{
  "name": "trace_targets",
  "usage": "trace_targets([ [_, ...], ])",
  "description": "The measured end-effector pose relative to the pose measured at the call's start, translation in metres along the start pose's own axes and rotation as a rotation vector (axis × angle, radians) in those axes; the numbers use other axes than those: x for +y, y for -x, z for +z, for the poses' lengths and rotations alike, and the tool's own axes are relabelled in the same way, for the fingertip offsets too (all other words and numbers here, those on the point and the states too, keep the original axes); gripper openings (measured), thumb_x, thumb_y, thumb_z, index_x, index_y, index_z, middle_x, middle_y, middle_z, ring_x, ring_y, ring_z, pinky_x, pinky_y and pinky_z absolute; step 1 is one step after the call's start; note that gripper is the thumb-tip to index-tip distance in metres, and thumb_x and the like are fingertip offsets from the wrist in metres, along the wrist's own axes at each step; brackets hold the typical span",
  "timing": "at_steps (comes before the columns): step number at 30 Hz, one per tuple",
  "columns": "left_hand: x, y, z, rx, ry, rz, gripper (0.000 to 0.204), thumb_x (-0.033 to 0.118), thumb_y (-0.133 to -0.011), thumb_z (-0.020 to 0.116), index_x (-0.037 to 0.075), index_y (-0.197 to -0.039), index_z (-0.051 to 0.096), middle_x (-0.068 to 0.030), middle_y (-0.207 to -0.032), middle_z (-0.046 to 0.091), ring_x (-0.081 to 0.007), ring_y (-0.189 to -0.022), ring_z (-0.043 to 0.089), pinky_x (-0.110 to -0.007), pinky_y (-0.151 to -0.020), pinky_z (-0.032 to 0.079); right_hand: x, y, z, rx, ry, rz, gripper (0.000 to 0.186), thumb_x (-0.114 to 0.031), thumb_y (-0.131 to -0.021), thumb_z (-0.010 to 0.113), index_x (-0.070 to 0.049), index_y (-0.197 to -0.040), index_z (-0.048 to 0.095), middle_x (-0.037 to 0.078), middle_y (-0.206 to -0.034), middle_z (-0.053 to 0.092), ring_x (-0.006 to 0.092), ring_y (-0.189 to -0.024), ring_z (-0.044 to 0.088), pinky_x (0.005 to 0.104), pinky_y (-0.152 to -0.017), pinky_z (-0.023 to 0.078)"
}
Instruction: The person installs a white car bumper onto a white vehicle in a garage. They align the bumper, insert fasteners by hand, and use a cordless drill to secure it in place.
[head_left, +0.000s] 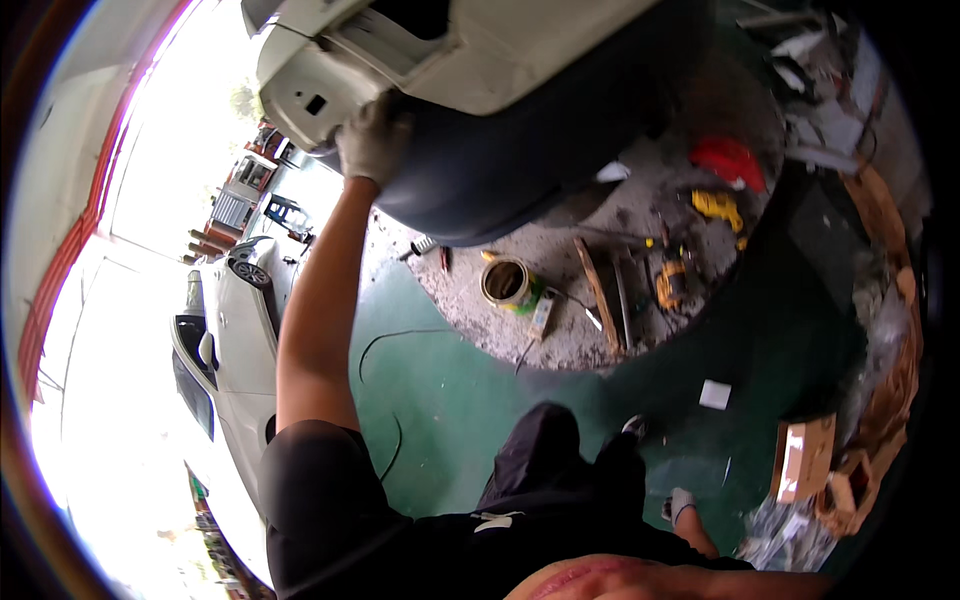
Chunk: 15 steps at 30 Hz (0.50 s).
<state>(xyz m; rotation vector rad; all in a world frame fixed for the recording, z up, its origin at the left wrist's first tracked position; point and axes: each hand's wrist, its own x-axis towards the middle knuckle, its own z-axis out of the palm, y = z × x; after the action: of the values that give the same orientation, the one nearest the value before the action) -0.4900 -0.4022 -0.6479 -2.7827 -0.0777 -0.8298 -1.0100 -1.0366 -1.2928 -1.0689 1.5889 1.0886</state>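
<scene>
My left hand [370, 145], in a pale work glove, rests against a cream car body [480, 60], where the panel meets a dark lower section [470, 170]. Its fingers look stretched along the surface, though slightly blurred, and I see nothing held in them. A rectangular hole and a small round one show in the panel beside that hand. Low at my right side hangs my right hand [682, 502], also gloved and small in view. It is away from the car body, and its fingers cannot be made out.
Below the car lies a round, dirty grey platform [450, 290]. On it are an open tin [505, 283], a power strip [542, 315], a wooden strip [597, 295], yellow power tools [672, 285] and a red piece [727, 162]. Cartons [805, 458] stand right; a white car [240, 350] left.
</scene>
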Motion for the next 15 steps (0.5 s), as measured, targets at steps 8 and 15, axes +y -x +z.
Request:
trace_targets([
  [8,0.005,0.001,-0.028,0.004,0.105,0.186,0.075,0.049,-0.086,0.074,0.029,-0.155,0.051,-0.0197,-0.137,0.060,-0.0409,-0.129,0.057,-0.053,-0.110,0.043,-0.314,0.218,0.149,0.263,0.448,-1.321,0.045,-0.039,-0.100,0.052,0.001,-0.101,0.071,0.024,-0.097,0.074,0.0385,-0.088,0.072,0.0457,-0.080,0.055],
  [15,-0.026,-0.006,-0.053,-0.115,0.177,0.264,0.073,0.043,-0.087,0.074,0.034,-0.155,0.050,-0.0241,-0.124,0.061,-0.0447,-0.111,0.066,-0.052,-0.099,0.053,-0.323,0.663,0.341,-0.098,0.226,-2.170,0.039,-0.025,-0.099,0.067,-0.003,-0.131,0.068,0.022,-0.124,0.072,0.0369,-0.118,0.068,0.0408,-0.100,0.052],
])
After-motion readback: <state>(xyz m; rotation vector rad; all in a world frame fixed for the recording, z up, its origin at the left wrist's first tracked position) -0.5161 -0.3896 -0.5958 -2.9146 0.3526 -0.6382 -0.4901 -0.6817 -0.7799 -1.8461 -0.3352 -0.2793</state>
